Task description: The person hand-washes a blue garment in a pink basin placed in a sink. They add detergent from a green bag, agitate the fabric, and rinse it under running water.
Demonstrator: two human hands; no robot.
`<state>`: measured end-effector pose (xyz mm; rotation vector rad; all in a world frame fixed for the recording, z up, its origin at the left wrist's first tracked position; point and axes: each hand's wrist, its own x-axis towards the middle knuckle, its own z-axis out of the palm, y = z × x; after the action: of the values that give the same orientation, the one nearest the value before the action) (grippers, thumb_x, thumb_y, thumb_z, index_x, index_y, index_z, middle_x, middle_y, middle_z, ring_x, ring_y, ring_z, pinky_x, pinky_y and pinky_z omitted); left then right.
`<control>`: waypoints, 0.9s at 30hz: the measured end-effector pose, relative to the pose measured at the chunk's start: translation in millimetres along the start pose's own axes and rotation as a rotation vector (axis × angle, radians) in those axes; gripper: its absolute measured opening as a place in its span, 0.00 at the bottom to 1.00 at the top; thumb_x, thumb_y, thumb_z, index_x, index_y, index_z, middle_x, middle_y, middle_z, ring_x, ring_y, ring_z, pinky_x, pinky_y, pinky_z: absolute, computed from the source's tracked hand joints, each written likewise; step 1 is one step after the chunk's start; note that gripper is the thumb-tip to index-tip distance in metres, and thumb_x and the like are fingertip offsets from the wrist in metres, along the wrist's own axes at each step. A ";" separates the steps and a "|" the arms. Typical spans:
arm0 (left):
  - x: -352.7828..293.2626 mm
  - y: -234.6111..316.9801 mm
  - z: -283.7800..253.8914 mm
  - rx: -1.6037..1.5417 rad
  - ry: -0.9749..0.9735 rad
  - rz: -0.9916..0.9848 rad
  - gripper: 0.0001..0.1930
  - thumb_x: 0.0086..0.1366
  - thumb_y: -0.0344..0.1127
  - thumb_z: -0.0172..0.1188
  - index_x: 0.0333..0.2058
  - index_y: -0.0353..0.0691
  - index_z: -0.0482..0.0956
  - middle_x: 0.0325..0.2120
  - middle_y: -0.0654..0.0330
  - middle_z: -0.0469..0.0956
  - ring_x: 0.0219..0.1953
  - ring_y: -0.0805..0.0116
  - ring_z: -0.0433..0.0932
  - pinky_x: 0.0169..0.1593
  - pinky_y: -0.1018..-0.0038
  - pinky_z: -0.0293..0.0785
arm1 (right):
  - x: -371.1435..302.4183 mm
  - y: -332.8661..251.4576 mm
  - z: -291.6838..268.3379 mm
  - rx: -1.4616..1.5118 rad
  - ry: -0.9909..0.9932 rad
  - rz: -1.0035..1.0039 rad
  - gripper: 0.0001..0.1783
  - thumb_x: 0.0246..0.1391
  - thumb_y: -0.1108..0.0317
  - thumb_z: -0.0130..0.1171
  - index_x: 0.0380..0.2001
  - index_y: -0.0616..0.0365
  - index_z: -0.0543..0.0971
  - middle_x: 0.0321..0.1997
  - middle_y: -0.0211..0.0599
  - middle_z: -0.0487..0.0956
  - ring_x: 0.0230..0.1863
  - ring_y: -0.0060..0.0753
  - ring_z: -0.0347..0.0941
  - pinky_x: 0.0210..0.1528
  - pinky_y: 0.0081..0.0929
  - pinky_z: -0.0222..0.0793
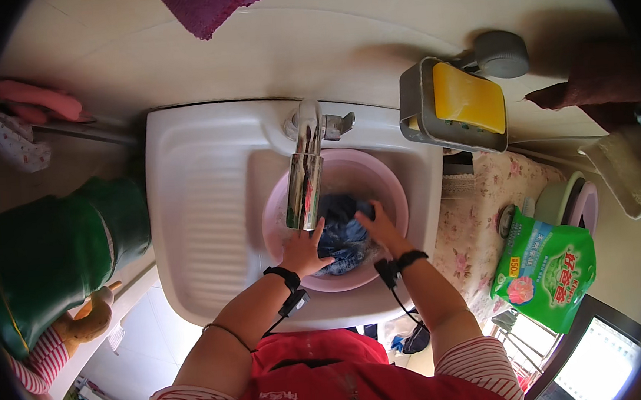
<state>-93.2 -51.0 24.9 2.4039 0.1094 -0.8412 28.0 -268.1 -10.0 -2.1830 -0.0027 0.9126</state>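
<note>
A pink basin (396, 195) stands inside the white washbasin (207, 282), under the chrome faucet (305, 186). Dark blue wet cloth (343, 232) lies in the basin amid cloudy, sudsy water. My left hand (304, 253) is over the basin's near left side, fingers spread at the cloth's left edge, partly beneath the faucet's end. On the opposite side my right hand (382, 229) reaches over the rim, its fingers apart and touching the cloth's right edge. Neither hand appears closed around the cloth.
A ribbed washboard slope forms the washbasin's left side. On the wall, a grey soap holder (422, 107) carries a yellow soap bar (469, 99). A green detergent bag (545, 270) rests on flowered fabric (471, 226) at right. Dark green rubbery material (49, 256) hangs at left.
</note>
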 end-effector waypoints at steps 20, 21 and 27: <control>33.0 -33.4 11.6 -0.078 -0.192 0.132 0.50 0.55 0.39 0.69 0.69 0.54 0.44 0.64 0.37 0.53 0.55 0.40 0.70 0.56 0.56 0.70 | 89.7 -33.1 42.2 -0.496 -0.116 -0.089 0.29 0.62 0.48 0.49 0.59 0.54 0.68 0.54 0.60 0.72 0.55 0.64 0.68 0.56 0.51 0.64; 33.3 -36.0 16.1 -0.094 -0.188 0.099 0.50 0.55 0.39 0.69 0.69 0.54 0.44 0.64 0.37 0.53 0.56 0.41 0.70 0.56 0.55 0.70 | 92.1 -28.5 34.3 -0.289 -0.031 -0.011 0.30 0.61 0.47 0.49 0.60 0.53 0.67 0.56 0.60 0.71 0.56 0.64 0.67 0.58 0.50 0.63; 37.6 -40.8 35.1 0.053 -0.098 0.093 0.51 0.52 0.42 0.70 0.69 0.55 0.45 0.63 0.38 0.54 0.54 0.38 0.70 0.56 0.56 0.70 | 12.0 -7.8 -3.7 -0.032 -0.048 -0.053 0.35 0.56 0.54 0.61 0.65 0.47 0.63 0.61 0.65 0.66 0.63 0.63 0.61 0.65 0.45 0.55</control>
<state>-92.9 -40.8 -40.0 2.3917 -0.0631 -0.9271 41.3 -261.6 -10.5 -2.1794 -0.0983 0.9405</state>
